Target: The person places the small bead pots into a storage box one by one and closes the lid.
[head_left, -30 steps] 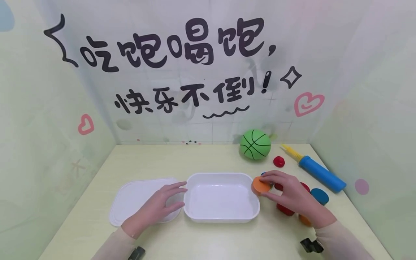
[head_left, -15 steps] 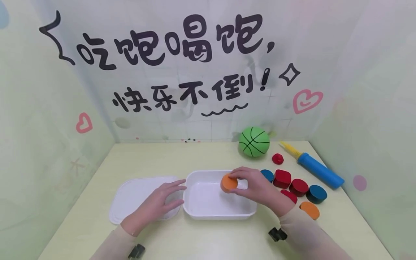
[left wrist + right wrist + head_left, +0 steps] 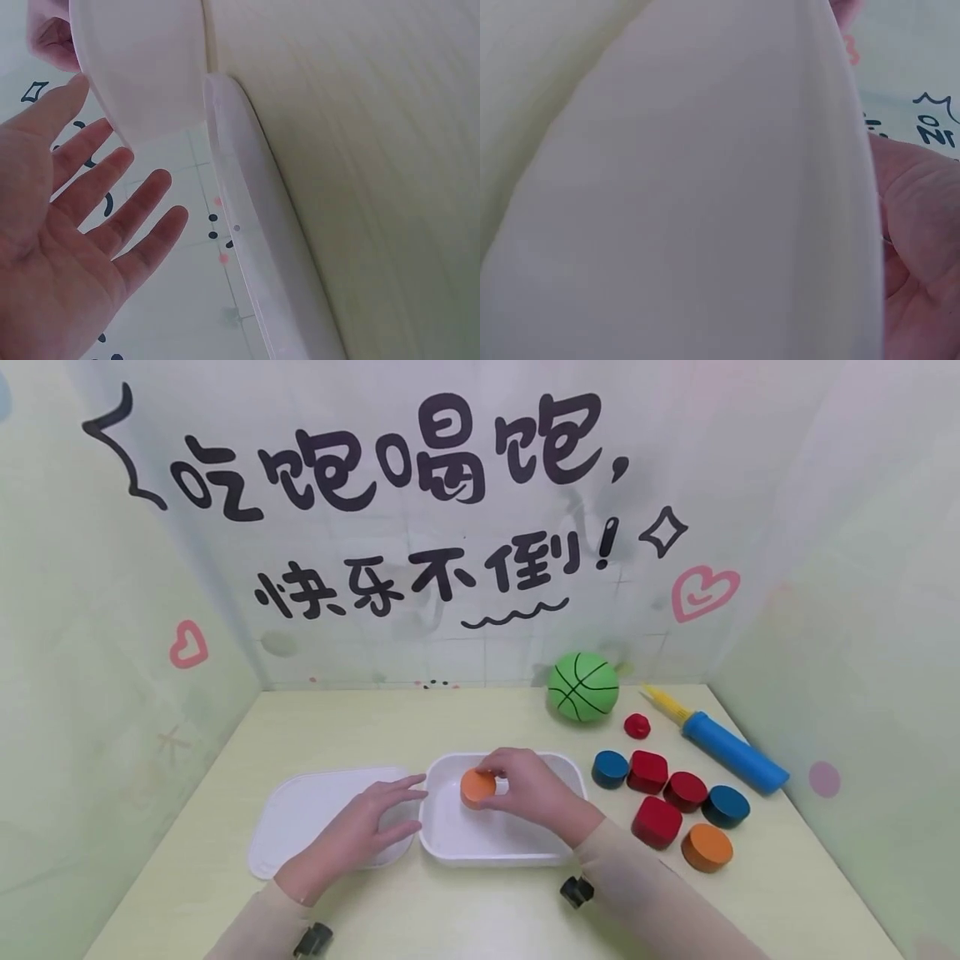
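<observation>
My right hand (image 3: 528,789) pinches an orange round block (image 3: 477,788) between thumb and fingers, over the left part of a white rectangular tub (image 3: 517,861). In the right wrist view the tub's wall (image 3: 682,187) hides the block and most of the fingers of the right hand (image 3: 922,232). Fingers spread and nearly straight, my left hand (image 3: 367,827) has its fingertips right at the tub's left rim. The left wrist view shows the left hand (image 3: 82,217) with thumb and fingertips beside the tub's wall (image 3: 142,67). A white lid (image 3: 300,810) lies flat beneath the left hand.
Right of the tub are red blocks (image 3: 657,822), blue blocks (image 3: 611,768) and another orange block (image 3: 707,847). Behind them lie a small red piece (image 3: 637,726), a green ball (image 3: 583,687) and a blue hand pump (image 3: 735,752) with a yellow nozzle. Curtain-like walls enclose the table.
My right hand has carried the orange block left, from the tub's right rim to over its left part. The left hand stays at the left rim.
</observation>
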### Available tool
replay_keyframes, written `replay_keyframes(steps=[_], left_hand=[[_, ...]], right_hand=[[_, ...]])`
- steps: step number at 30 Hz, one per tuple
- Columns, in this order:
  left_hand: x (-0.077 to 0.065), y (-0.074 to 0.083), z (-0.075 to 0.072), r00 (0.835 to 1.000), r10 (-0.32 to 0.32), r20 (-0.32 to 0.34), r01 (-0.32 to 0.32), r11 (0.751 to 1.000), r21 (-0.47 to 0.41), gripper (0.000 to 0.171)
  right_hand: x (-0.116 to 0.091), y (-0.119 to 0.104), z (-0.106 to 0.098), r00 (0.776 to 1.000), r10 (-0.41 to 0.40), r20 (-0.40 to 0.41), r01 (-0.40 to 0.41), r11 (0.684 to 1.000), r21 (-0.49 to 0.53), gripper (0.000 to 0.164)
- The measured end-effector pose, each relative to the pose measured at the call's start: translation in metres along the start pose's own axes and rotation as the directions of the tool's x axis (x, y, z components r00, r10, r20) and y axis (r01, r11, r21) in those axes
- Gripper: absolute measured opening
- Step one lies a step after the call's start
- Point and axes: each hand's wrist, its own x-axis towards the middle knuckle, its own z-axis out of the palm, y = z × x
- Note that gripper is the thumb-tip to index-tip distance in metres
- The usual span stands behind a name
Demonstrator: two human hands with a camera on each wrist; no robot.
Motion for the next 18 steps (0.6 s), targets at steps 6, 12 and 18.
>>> replay_keyframes(steps=[6,12,18], left_hand=[[-0.001,-0.002,0.0,1.0,-0.016,0.014,0.016,1.0,-0.015,0.043],[0.0,-0.002,0.0,1.0,-0.006,0.009,0.006,1.0,-0.016,0.043],[-0.002,-0.003,0.001,1.0,0.004,0.001,-0.004,1.0,-0.014,0.043]], right_hand=[[0.015,-0.01,0.013,0.999,0.043,-0.001,-0.043,0.999,0.007,0.046],[0.028,-0.015,0.026,0.995,0.097,0.033,-0.096,0.995,-0.022,0.045],[0.032,-0.021,0.033,0.99,0.129,0.063,-0.129,0.992,-0.01,0.047]])
